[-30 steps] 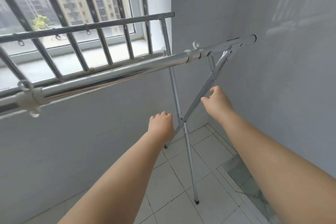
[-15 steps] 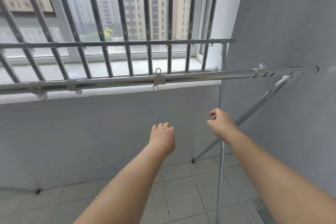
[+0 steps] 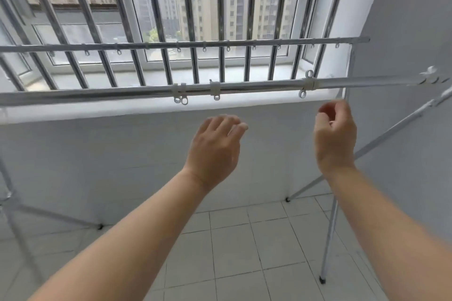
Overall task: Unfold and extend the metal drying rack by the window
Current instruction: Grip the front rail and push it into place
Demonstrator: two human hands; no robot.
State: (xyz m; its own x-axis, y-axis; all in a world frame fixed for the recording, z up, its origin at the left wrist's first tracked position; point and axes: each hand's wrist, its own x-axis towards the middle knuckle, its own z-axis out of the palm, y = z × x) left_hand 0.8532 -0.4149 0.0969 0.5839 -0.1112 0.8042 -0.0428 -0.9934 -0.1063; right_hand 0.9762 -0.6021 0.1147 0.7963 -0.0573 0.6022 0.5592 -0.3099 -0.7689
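The metal drying rack stands along the wall under the window. Its near rail runs across the view with white plastic clips on it. A thinner far rail carries several small hooks. Crossed legs stand at the right end and more legs at the left. My left hand hovers below the near rail, fingers apart, holding nothing. My right hand is raised just under the rail with fingers curled loosely, touching nothing.
A barred window fills the upper view above a white sill. A grey wall closes the right side close to the rack's end. The floor is pale tile.
The view has swung left and upward from the rack's right legs to the rails. Both hands have risen toward the near rail, and the left hand's fingers have spread.
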